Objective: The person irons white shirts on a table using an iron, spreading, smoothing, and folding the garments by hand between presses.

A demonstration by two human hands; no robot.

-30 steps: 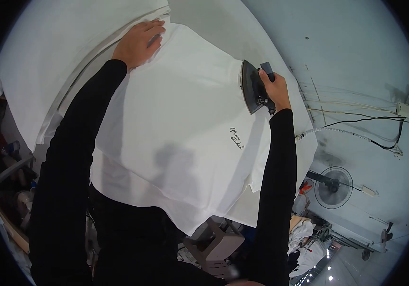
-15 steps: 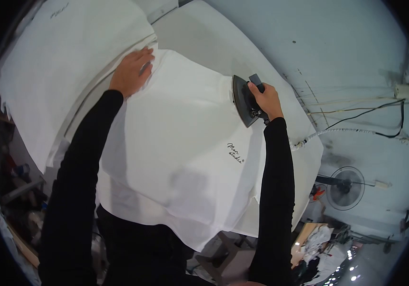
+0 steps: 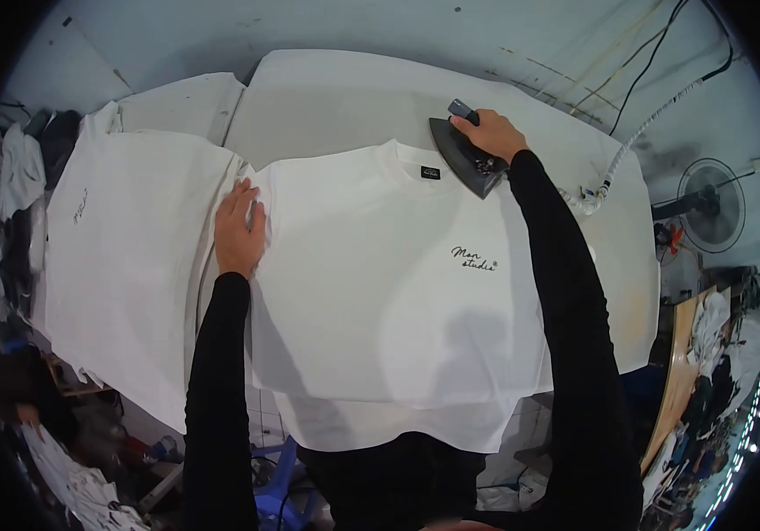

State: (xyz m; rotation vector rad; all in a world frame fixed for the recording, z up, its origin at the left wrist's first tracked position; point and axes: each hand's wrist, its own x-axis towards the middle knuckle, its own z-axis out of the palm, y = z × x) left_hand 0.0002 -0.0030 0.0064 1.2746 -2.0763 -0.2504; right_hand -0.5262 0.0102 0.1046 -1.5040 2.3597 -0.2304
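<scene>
Head view: right hand (image 3: 491, 134) is wrapped round the handle of the iron (image 3: 466, 161), left hand (image 3: 240, 232) loosely spread, no grip, on the edge of the shirt (image 3: 362, 274). Shirt's probably soft and light, iron hefty, so handle only

Left hand (image 3: 239, 232) palm-down, right hand (image 3: 495, 139) curled in a grip

The left fingers (image 3: 240, 196) stretch away from the body, the thumb (image 3: 259, 217) on the side toward the right hand. The right hand is well apart and farther out, its fingers bent. The left forearm (image 3: 220, 354) runs nearly straight to its hand; the right forearm (image 3: 566, 239) slants inward. Black sleeves reach both wrists.
</scene>
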